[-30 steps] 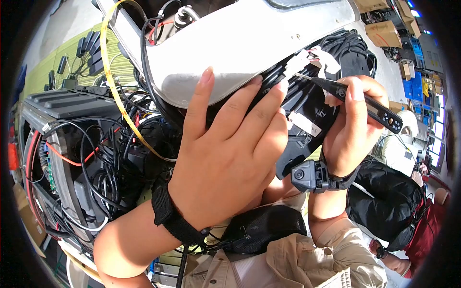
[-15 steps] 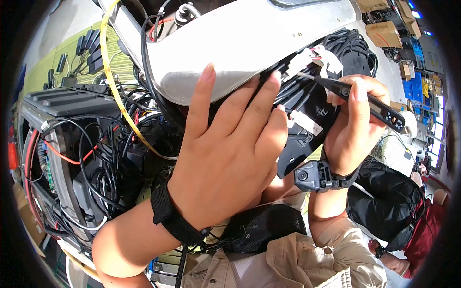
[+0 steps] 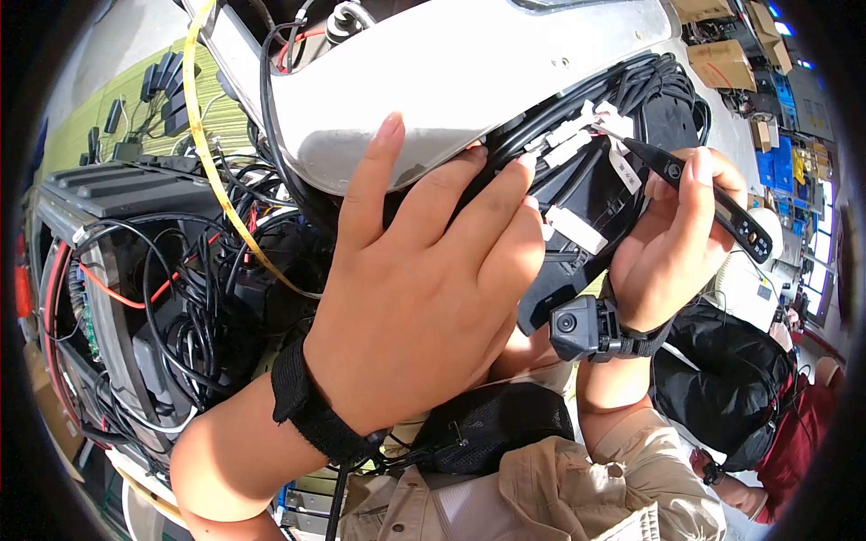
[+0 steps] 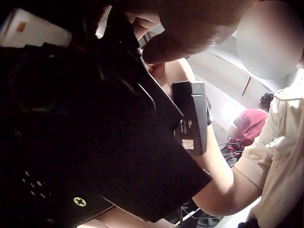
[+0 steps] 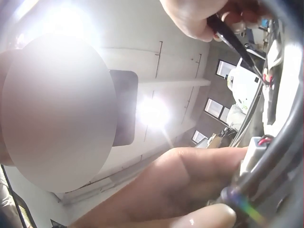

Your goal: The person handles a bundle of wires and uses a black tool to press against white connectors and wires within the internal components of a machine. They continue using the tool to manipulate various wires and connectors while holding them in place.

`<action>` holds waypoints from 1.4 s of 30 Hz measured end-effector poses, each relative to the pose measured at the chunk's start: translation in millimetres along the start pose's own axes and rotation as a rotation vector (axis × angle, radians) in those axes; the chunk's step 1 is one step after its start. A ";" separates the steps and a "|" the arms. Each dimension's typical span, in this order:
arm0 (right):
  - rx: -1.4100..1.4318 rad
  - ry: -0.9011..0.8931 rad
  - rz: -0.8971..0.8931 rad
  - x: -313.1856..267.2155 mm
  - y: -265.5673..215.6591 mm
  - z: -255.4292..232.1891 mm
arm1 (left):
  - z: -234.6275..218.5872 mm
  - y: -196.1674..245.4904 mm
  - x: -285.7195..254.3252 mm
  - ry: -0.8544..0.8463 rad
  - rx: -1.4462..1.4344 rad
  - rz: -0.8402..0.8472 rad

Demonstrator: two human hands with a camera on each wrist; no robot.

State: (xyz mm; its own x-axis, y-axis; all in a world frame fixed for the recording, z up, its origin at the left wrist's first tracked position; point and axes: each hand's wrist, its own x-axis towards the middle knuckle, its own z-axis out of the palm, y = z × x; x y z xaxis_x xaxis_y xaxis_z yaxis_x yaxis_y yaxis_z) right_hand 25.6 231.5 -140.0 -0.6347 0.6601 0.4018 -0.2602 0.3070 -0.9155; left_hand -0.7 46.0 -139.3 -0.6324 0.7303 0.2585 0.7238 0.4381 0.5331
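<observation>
In the head view my right hand [image 3: 667,261] grips a black pen-shaped tool [image 3: 741,231] with buttons on its body. Its thin metal tip is right at red and dark wires leaving a white connector [image 3: 570,147]; the right wrist view shows this tip [image 5: 259,73] close to red wires too. My left hand [image 3: 428,288] lies over a bundle of black cables [image 3: 654,81], little finger stretched along a white casing [image 3: 424,99]. Its finger and thumb close about the end of a white plug [image 5: 255,151] in the right wrist view; the grip is hidden from above.
A grey open case [image 3: 122,194] full of tangled cables [image 3: 194,316] stands at the left, with a yellow cable [image 3: 212,171] arching past it. White tags [image 3: 575,230] hang among the black cables. Another person in red [image 3: 803,442] is at the far right.
The tool's tip has moved right, from the connector's near end to its wires. My right hand has shifted slightly right, and a white tag beside the tip now hangs lower with writing showing.
</observation>
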 end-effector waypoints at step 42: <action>-0.042 -0.251 -0.002 -4.4 -2.4 -3.5 | 3.4 0.2 -0.9 0.020 0.012 0.014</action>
State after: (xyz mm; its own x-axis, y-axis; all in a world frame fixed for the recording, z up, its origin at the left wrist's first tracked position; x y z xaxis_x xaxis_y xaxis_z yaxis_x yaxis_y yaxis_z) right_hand 31.5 230.2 -139.5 -0.7963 0.4703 0.3805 -0.2345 0.3398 -0.9108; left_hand 1.0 47.2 -142.2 -0.6274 0.7259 0.2820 0.7358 0.4340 0.5198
